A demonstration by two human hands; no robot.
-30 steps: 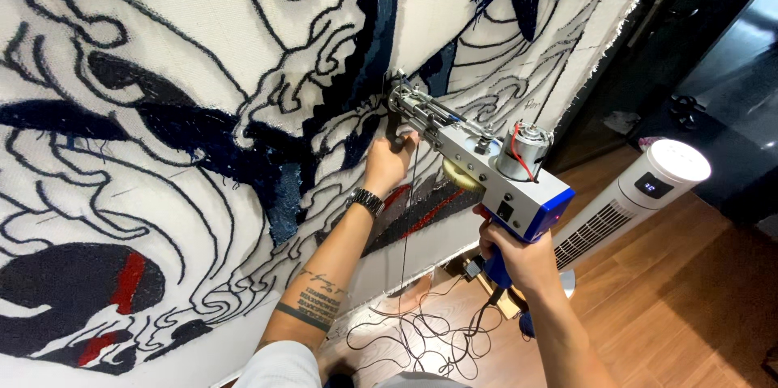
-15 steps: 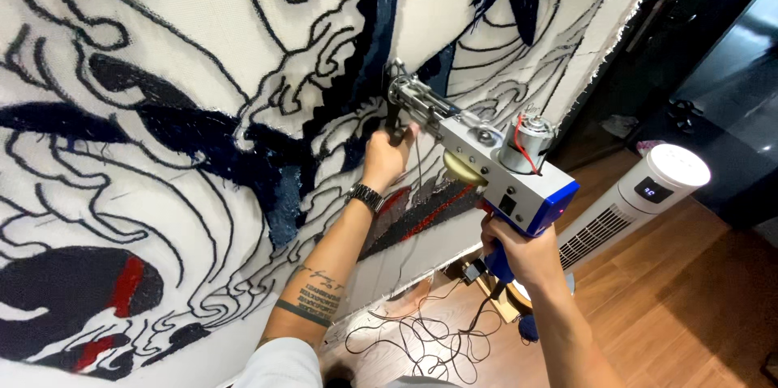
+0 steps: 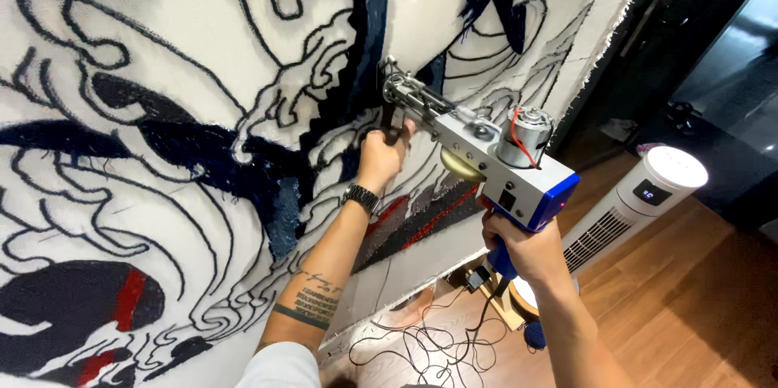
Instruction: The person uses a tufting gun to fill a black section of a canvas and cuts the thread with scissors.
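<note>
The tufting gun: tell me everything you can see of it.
The tufting gun is a long grey metal body with a blue rear end and a blue grip below. A silver cylindrical motor with a red wire sits on top, a cream gear on its side. Its needle end presses against the stretched white cloth with dark blue outlines. The left hand grips the black front handle; the right hand holds the rear grip. It is tilted, nose higher. A black cord hangs below.

Home rug-tufting workspace: large white stretched cloth with dark-blue tufted line design (image 3: pixel 162 112) filling left, warm wooden plank floor (image 3: pixel 689 299) right, white tower fan (image 3: pixel 640 202) near dark doorway.
</note>
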